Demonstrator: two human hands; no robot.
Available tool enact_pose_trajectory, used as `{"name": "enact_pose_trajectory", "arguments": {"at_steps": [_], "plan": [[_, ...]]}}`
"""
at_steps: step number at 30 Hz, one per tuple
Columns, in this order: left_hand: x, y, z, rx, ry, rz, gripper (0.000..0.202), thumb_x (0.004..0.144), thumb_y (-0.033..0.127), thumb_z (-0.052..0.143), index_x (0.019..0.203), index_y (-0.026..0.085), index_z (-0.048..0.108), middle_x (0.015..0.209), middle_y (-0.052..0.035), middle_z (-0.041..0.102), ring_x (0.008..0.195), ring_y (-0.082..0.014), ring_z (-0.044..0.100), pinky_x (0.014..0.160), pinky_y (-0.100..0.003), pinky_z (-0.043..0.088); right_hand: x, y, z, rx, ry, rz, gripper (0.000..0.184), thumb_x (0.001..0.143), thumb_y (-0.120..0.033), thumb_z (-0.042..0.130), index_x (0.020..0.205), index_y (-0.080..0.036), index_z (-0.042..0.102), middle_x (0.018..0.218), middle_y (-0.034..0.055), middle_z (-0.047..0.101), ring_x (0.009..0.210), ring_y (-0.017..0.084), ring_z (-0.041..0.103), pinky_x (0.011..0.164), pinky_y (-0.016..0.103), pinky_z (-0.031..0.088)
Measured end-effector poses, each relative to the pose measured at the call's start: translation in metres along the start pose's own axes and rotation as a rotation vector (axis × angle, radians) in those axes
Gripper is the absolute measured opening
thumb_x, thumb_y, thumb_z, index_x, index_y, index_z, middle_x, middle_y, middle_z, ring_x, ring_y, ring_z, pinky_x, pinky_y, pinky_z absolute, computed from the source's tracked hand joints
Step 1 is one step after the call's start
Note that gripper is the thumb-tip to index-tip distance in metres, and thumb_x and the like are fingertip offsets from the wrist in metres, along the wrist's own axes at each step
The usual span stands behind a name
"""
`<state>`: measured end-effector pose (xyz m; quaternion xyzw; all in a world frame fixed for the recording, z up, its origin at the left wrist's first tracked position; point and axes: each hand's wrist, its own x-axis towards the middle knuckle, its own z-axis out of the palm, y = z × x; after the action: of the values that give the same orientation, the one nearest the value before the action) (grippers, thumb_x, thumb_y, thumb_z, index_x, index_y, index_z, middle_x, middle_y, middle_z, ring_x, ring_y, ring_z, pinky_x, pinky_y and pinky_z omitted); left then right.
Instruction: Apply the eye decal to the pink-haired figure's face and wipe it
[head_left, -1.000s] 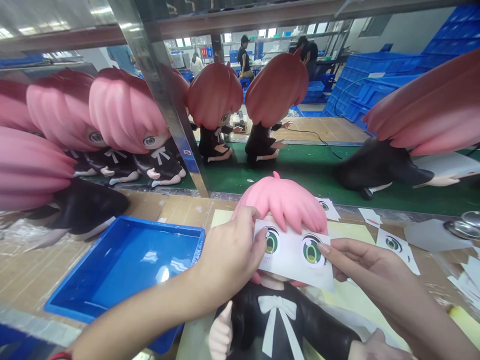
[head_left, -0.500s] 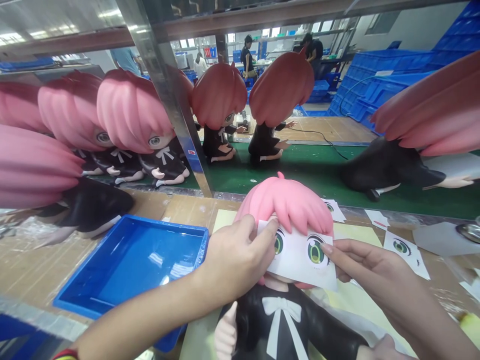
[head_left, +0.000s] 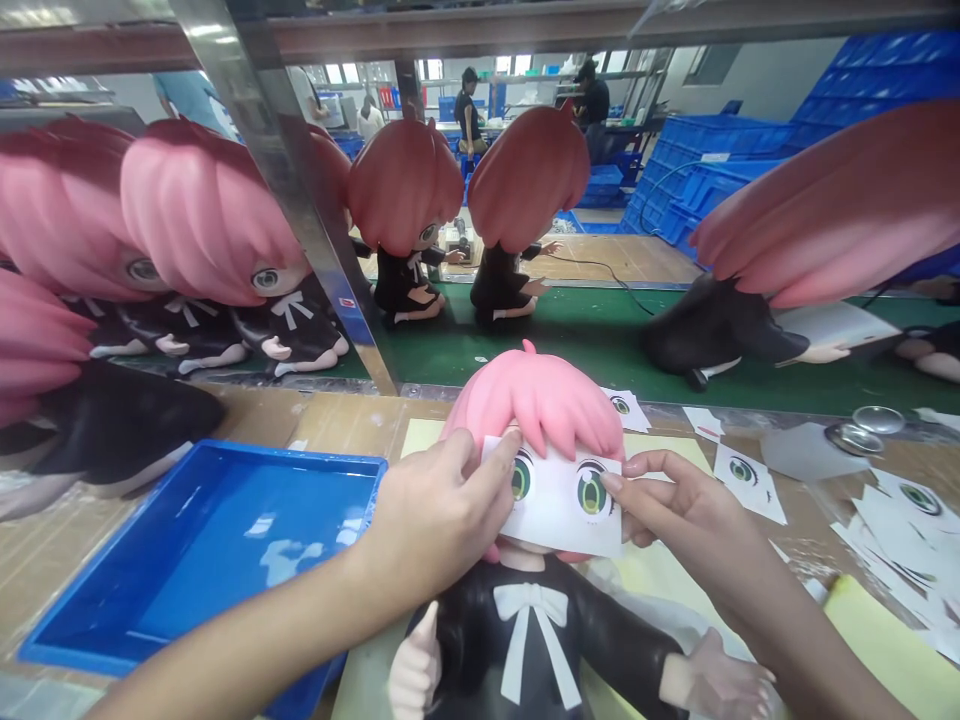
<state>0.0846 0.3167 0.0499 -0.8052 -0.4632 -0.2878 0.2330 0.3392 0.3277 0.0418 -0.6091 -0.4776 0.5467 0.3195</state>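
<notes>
A pink-haired doll [head_left: 540, 400] in a black dress with a white bow lies on its back before me on a yellow sheet. Across its face sits a white paper strip [head_left: 559, 500] printed with two green eyes. My left hand [head_left: 435, 510] pinches the strip's left end against the doll's head. Pressing the right end with its fingertips is my right hand [head_left: 675, 510], fingers closed on the paper's edge.
A blue tray of water [head_left: 217, 540] stands at my left. Finished dolls [head_left: 217, 250] line the left side and the green belt [head_left: 600, 340] beyond a metal post. Loose eye cut-outs [head_left: 742, 475] and a small metal dish [head_left: 855, 435] lie at the right. People stand far behind.
The view has shifted slightly and both hands have slid the eye strip a little higher under the fringe. The grip of each hand stays the same.
</notes>
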Motion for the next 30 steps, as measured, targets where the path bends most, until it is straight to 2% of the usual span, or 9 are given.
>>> {"name": "enact_pose_trajectory", "arguments": {"at_steps": [4, 8, 14, 22, 30], "plan": [[0.0, 0.001, 0.0, 0.002, 0.005, 0.004, 0.031, 0.097, 0.017, 0.055, 0.114, 0.019, 0.081, 0.064, 0.001, 0.057, 0.048, -0.017, 0.051, 0.042, -0.031, 0.037, -0.013, 0.0, 0.001, 0.035, -0.048, 0.042, 0.068, 0.08, -0.081, 0.077, 0.101, -0.022, 0.05, 0.074, 0.0048, 0.07, 0.068, 0.02, 0.065, 0.067, 0.028, 0.048], [0.0, 0.0, 0.0, 0.015, -0.005, 0.011, 0.03, 0.098, 0.019, 0.055, 0.111, 0.02, 0.081, 0.063, 0.0009, 0.056, 0.046, -0.0166, 0.05, 0.041, -0.031, 0.035, -0.021, 0.004, 0.001, 0.072, -0.153, 0.077, 0.064, 0.079, -0.073, 0.082, 0.101, -0.021, 0.051, 0.07, 0.0043, 0.069, 0.07, 0.02, 0.065, 0.07, 0.029, 0.047], [0.0, -0.002, -0.001, 0.027, -0.027, 0.023, 0.031, 0.098, 0.019, 0.054, 0.116, 0.02, 0.079, 0.067, 0.0002, 0.06, 0.05, -0.0176, 0.055, 0.043, -0.033, 0.036, -0.017, 0.009, -0.002, 0.134, -0.26, 0.11, 0.062, 0.08, -0.067, 0.083, 0.101, -0.021, 0.049, 0.077, 0.0064, 0.072, 0.072, 0.017, 0.063, 0.071, 0.027, 0.043], [0.003, -0.004, -0.002, 0.053, -0.032, 0.058, 0.03, 0.098, 0.019, 0.056, 0.115, 0.02, 0.081, 0.065, 0.0008, 0.058, 0.047, -0.0172, 0.054, 0.041, -0.033, 0.037, -0.015, 0.01, -0.007, 0.129, -0.293, 0.125, 0.058, 0.082, -0.065, 0.084, 0.095, -0.02, 0.051, 0.07, 0.0032, 0.07, 0.067, 0.013, 0.06, 0.071, 0.025, 0.041], [0.003, -0.003, -0.003, 0.06, -0.039, 0.052, 0.031, 0.1, 0.021, 0.053, 0.115, 0.021, 0.08, 0.065, 0.0011, 0.059, 0.047, -0.0164, 0.054, 0.041, -0.033, 0.036, -0.018, 0.01, -0.01, 0.088, -0.25, 0.127, 0.061, 0.077, -0.066, 0.087, 0.096, -0.02, 0.051, 0.07, -0.0058, 0.06, 0.066, 0.012, 0.058, 0.068, 0.025, 0.038]]}}
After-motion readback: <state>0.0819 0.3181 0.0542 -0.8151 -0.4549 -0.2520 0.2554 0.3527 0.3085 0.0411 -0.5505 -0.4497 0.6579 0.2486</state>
